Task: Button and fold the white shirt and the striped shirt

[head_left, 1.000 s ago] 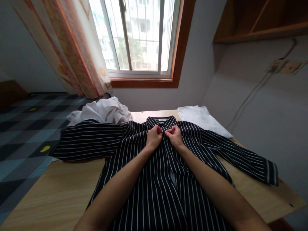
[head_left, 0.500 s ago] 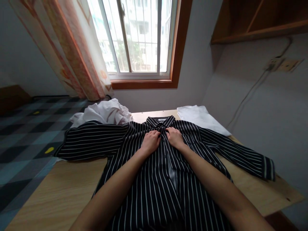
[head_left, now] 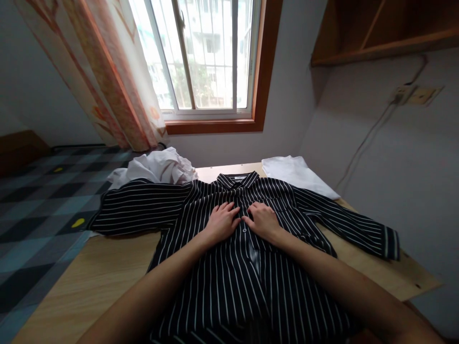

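A black shirt with white stripes [head_left: 222, 272] lies spread front side up, its collar toward the window and its sleeves out to both sides. My left hand [head_left: 223, 220] rests on its chest, left of the button placket, fingers stretched out over the cloth. Opposite it, on the right of the placket, my right hand [head_left: 263, 220] lies with its fingers spread on the fabric. A small button [head_left: 244, 230] shows between and just below the hands. Lower down, the front parts in a narrow gap. My forearms cover parts of both sides of the shirt.
Under the shirt is a wooden board [head_left: 89, 282]. A crumpled white cloth [head_left: 158, 167] lies behind the left sleeve, a folded white cloth [head_left: 299, 174] behind the right. A checked bedcover [head_left: 36, 215] is at the left. A shelf [head_left: 387, 50] juts out at the upper right.
Both hands have moved down from just below the collar to the chest, and their fingers have loosened from the placket and spread. The button between them has come into sight.
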Motion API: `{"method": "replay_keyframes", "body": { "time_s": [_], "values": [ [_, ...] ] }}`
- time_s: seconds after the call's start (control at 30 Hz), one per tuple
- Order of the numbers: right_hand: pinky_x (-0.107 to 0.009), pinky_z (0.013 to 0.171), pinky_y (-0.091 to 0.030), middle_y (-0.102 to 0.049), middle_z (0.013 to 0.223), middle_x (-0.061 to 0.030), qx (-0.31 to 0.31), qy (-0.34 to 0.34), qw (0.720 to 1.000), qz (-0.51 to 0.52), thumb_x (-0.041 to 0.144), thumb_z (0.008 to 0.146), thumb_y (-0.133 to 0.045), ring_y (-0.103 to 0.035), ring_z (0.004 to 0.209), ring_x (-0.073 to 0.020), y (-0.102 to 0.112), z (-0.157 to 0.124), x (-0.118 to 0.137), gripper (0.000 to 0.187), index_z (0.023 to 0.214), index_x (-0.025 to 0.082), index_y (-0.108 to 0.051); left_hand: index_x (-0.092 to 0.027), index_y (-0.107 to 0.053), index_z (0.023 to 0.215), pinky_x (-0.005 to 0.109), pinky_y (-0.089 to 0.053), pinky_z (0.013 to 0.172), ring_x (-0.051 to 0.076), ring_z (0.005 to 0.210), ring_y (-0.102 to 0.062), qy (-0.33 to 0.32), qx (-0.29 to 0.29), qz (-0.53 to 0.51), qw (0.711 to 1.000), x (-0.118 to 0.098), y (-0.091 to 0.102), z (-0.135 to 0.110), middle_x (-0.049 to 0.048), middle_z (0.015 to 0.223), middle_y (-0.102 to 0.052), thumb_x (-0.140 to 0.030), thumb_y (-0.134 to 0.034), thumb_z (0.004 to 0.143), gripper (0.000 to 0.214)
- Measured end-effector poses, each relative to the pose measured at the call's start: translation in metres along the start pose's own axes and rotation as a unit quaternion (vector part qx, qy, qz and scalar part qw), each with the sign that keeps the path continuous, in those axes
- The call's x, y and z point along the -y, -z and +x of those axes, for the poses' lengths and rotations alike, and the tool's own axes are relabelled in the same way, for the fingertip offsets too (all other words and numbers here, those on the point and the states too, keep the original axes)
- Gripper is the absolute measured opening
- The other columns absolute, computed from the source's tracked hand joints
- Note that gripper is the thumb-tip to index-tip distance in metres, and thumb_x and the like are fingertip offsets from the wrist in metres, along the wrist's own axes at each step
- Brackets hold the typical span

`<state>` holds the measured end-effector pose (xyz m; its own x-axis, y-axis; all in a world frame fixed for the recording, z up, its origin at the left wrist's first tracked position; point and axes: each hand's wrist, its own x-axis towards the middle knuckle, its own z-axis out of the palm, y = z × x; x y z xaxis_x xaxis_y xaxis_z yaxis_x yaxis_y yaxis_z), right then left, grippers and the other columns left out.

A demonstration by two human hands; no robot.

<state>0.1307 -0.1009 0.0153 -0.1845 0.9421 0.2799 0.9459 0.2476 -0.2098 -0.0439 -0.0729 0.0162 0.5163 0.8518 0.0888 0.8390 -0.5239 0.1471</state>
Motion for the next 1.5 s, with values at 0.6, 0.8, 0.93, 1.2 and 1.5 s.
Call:
{"method": "replay_keyframes", "body": {
  "time_s": [0.6,0.8,0.93,1.2,1.5],
  "values": [
    [-0.031,0.072,-0.044,-0.072,0.081,-0.0057,-0.039,-0.145,0.968,0.2,0.024,0.079,-0.059,-0.064,0.076,-0.0204,-0.008,0.011,-0.019,0.012,0.074,0.02,-0.07,-0.026,-0.068,0.116,0.048,-0.037,0.104,0.03,0.125,-0.049,0.006,-0.019,-0.08,0.997,0.001,0.007,-0.01,0.0089,0.132,-0.059,-0.039,-0.061,0.087,0.033],
    [-0.025,0.053,-0.044,-0.061,0.055,0.0002,-0.016,-0.222,0.86,0.459,0.018,0.068,-0.063,-0.055,0.052,-0.0127,-0.017,0.026,-0.037,0.008,0.061,0.018,-0.066,-0.022,-0.075,0.098,0.036,-0.047,0.089,0.025,0.1,-0.06,0.09,-0.044,-0.134,0.986,-0.005,0.011,0.019,0.0075,0.102,-0.069,-0.029,-0.065,0.082,0.019],
    [-0.021,0.041,-0.042,-0.055,0.048,0.0025,0.029,-0.247,0.781,0.573,0.015,0.066,-0.063,-0.047,0.041,-0.0095,-0.016,0.029,-0.038,0.004,0.063,0.017,-0.065,-0.023,-0.076,0.089,0.035,-0.047,0.085,0.023,0.094,-0.062,0.114,-0.042,-0.148,0.982,-0.01,0.005,0.028,0.0058,0.097,-0.07,-0.025,-0.067,0.079,0.013],
    [-0.017,0.038,-0.039,-0.062,0.055,-0.0002,0.066,-0.273,0.716,0.64,0.002,0.053,-0.052,-0.049,0.045,-0.0081,-0.011,0.025,-0.034,0.025,0.065,0.015,-0.069,-0.023,-0.075,0.079,0.038,-0.045,0.086,0.023,0.092,-0.063,0.144,-0.063,-0.192,0.969,-0.013,-0.001,0.029,0.0041,0.093,-0.072,-0.024,-0.068,0.079,0.007],
    [-0.021,0.046,-0.047,-0.067,0.059,0.0003,0.002,-0.264,0.742,0.616,0.004,0.058,-0.052,-0.056,0.048,-0.0105,-0.017,0.029,-0.028,0.024,0.071,0.017,-0.069,-0.017,-0.072,0.076,0.028,-0.05,0.072,0.017,0.075,-0.065,0.124,-0.064,-0.367,0.92,-0.001,0.002,0.033,0.0038,0.079,-0.072,-0.018,-0.066,0.075,0.006]
  ]
}}
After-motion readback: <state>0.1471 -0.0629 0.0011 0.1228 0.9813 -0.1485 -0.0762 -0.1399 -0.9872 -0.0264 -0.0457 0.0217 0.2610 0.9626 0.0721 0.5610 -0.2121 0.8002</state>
